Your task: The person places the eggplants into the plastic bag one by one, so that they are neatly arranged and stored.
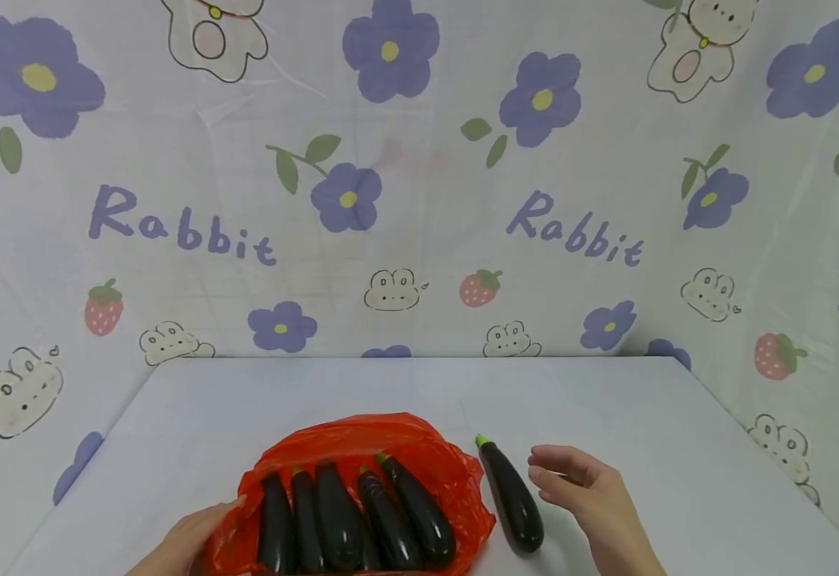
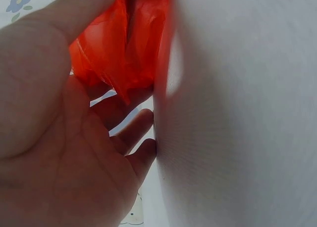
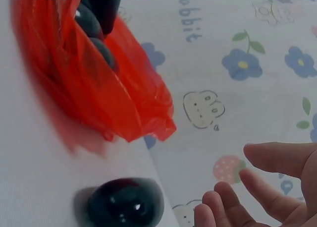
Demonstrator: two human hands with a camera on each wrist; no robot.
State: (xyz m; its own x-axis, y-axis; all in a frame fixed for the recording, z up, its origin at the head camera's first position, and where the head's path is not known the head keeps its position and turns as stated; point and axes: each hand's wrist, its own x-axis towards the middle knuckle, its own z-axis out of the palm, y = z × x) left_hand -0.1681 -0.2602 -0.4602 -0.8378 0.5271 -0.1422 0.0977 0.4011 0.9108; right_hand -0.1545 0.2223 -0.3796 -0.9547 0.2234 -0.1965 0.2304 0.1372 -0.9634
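Note:
A red plastic bag (image 1: 451, 472) lies with its mouth spread wide, and several dark eggplants (image 1: 337, 520) are inside it. My left hand (image 1: 187, 538) holds the bag's left edge. In the left wrist view its thumb lies over the red plastic (image 2: 119, 48) and the fingers curve behind. Just right of the bag, a single eggplant (image 1: 513, 500) rests on the table, green stem end pointing away. Beside that eggplant, my right hand (image 1: 595, 496) hovers with loosely bent fingers and a gap between thumb and fingertips, touching nothing.
The white table (image 1: 606, 400) reaches back to a hanging cloth (image 1: 433, 240) printed with flowers, rabbits and strawberries. This cloth also runs along the left and right sides.

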